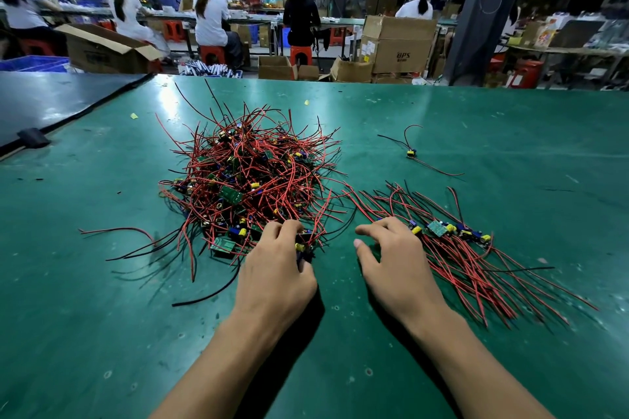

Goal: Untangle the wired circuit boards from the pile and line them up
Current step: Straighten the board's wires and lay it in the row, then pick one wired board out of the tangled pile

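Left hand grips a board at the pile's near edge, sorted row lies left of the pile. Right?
Not quite: in the head view the sorted row lies right of the pile, not left. The left hand does grip a board at the pile's near edge.

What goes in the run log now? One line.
left hand grips wired circuit board at pile edge | right hand rests on lined-up row

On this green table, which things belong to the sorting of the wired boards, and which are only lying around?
Belong to the job:
- tangled pile of wired boards
- lined-up row of boards
- single wired board lying apart
- board gripped by the left hand
- right hand, touching the row

Just lying about:
- yellow scraps
- black object, far left
- cardboard boxes in the background
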The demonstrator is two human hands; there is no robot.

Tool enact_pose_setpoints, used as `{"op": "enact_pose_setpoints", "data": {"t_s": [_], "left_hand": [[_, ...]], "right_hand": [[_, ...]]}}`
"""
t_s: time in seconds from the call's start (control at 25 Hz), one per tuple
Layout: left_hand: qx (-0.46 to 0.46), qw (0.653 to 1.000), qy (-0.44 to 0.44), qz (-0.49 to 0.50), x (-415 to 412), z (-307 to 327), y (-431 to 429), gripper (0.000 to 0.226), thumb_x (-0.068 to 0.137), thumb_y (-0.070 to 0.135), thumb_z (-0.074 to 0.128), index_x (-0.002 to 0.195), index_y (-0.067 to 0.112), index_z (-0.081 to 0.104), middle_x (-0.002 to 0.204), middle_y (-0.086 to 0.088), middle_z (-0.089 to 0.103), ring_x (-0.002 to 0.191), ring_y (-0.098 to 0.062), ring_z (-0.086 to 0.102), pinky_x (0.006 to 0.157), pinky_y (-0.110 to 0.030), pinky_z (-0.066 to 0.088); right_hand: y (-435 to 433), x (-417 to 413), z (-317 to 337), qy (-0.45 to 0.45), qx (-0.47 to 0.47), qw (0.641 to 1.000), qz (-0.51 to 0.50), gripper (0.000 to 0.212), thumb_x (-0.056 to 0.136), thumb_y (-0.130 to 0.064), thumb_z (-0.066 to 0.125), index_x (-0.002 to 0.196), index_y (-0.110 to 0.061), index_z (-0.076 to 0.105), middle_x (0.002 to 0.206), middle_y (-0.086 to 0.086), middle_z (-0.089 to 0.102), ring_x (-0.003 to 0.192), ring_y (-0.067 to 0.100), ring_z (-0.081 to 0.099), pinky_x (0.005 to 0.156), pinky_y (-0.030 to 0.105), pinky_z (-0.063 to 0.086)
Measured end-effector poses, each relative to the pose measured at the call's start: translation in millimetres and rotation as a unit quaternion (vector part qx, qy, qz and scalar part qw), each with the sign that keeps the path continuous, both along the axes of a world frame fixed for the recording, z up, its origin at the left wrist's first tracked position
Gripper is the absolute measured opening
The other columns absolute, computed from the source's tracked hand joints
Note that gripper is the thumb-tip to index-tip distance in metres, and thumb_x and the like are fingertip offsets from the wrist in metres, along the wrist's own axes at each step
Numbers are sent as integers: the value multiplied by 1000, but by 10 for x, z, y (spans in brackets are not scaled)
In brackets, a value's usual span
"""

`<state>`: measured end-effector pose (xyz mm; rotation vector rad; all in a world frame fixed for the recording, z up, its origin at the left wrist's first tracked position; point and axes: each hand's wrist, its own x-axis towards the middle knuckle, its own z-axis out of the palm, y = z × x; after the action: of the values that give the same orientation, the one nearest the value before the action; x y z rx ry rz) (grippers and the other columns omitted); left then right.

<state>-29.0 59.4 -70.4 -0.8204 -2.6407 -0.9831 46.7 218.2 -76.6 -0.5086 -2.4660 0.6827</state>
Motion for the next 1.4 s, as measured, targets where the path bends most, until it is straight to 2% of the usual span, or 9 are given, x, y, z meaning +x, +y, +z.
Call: {"op": "enact_pose_setpoints", "data": {"t_s": [0.16,0.32,0.4,0.48,0.64,0.8,1.0,1.2,1.4], "left_hand": [[-26,999,41,-2,-5,25,-25,24,82,18,59,106,20,62,103,0,67,94,-28,62,75,-40,51],[57,995,65,-41,14,47,-19,27,81,17,68,108,17,66,100,1,71,92,-25,66,76,-39,53],[93,990,78,-70,51,53,5,26,80,20,71,106,18,67,100,5,70,89,-20,66,76,-37,53],[108,984,91,-104,103,42,44,25,81,24,71,105,18,67,99,6,70,86,-18,65,73,-36,52],[103,975,138,-137,149,26,86,25,83,34,63,98,14,66,92,5,67,80,-19,57,71,-36,48],[89,972,187,-116,124,10,84,22,77,29,73,88,14,61,86,4,62,78,-21,51,70,-37,46],[180,975,120,-52,124,24,81,39,69,33,83,81,12,52,91,2,45,76,-12,45,66,-24,42],[156,983,83,-42,115,9,68,37,71,38,83,90,18,59,88,9,53,74,-6,46,66,-28,45],[110,986,105,-64,111,30,50,28,77,45,75,89,22,67,76,11,56,73,-12,52,66,-30,45]], "right_hand": [[-30,-14,-37,19,-8,999,27,22,95,-22,65,113,-11,74,108,0,66,101,13,61,96,28,47],[-76,-55,-60,22,-28,998,54,17,94,-27,67,103,-15,77,98,-4,72,89,6,63,83,15,44],[-101,-64,-33,57,-132,986,83,16,96,-33,66,93,-22,78,82,-12,72,75,-1,63,71,12,44],[-115,-57,20,77,-288,946,128,24,98,-40,62,87,-26,77,72,-15,71,65,-3,61,63,11,42],[-121,-34,69,88,-462,869,157,18,93,-27,70,94,-11,78,83,3,76,75,8,68,67,19,49],[-98,-22,77,102,-443,877,154,11,91,-17,72,98,-9,75,85,15,75,76,13,66,71,26,52],[-77,-67,78,136,-464,865,138,4,92,-18,71,90,-18,75,75,3,71,62,14,57,59,22,47],[-61,-77,46,155,-482,851,138,11,93,-16,70,87,-26,73,73,-4,68,53,10,56,52,17,45],[-58,-85,46,161,-466,860,131,7,95,-12,67,91,-17,69,69,-5,65,51,9,53,52,17,44]]}}
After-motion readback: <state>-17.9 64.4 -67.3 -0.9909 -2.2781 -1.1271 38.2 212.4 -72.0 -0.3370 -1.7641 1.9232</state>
